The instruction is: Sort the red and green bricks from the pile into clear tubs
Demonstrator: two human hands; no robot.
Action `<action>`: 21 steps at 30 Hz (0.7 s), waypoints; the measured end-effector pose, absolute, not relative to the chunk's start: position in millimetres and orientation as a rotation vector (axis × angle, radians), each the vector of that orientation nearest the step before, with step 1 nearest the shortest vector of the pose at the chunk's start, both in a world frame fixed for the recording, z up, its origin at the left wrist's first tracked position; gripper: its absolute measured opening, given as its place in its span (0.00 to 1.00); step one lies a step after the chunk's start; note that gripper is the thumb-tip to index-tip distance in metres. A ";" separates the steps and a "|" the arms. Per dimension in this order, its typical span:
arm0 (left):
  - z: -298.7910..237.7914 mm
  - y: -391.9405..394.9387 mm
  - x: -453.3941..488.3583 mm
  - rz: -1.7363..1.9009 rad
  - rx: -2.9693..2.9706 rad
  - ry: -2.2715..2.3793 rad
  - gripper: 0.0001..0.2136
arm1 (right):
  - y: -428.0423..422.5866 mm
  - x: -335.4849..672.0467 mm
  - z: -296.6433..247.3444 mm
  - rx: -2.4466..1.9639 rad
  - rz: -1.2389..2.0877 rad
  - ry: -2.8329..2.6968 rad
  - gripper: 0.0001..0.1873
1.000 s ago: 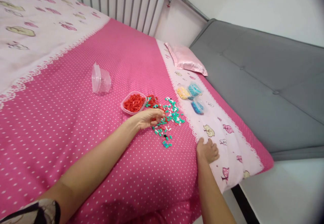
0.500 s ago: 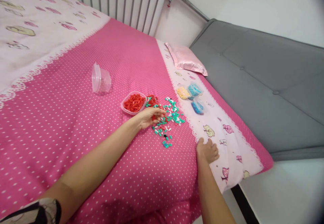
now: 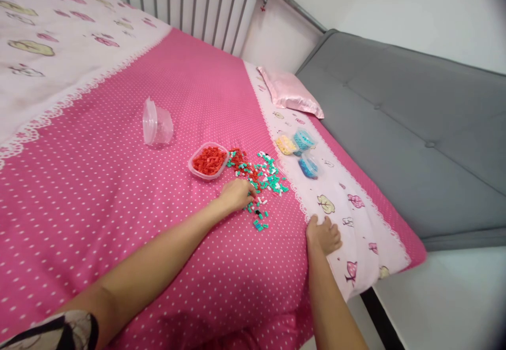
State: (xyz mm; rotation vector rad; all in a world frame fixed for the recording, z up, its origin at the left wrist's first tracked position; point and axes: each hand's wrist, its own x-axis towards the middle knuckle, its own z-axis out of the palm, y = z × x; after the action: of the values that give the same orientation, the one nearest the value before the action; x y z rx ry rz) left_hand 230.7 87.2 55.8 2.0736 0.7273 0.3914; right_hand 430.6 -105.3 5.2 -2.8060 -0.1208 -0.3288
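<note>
head view — left fingers [image 3: 251, 187] at loose plastic pieces [image 3: 272, 181]

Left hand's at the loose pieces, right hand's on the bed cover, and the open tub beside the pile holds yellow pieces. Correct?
Not quite: the open tub holds red pieces, as the head view shows. The left hand is at the loose pieces, and the right hand is on the bed cover.

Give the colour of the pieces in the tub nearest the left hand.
Red pieces, showing best in the head view.
</note>
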 end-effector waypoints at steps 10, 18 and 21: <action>60.9 80.1 230.3 0.190 2.280 0.790 0.05 | -106.1 431.7 3.7 -2.795 -0.341 -0.126 0.30; 60.9 86.5 229.6 0.167 2.212 0.735 0.02 | -104.9 429.5 6.9 -2.803 -0.320 -0.120 0.30; 61.5 92.4 228.8 0.228 2.080 0.687 0.03 | -105.0 429.8 6.3 -2.805 -0.334 -0.125 0.30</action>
State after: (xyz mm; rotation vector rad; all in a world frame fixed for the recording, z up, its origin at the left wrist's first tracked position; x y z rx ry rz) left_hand 228.8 92.4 61.5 2.0804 0.6865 0.2277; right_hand 429.8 -105.0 6.3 -2.8046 -0.1252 -0.3335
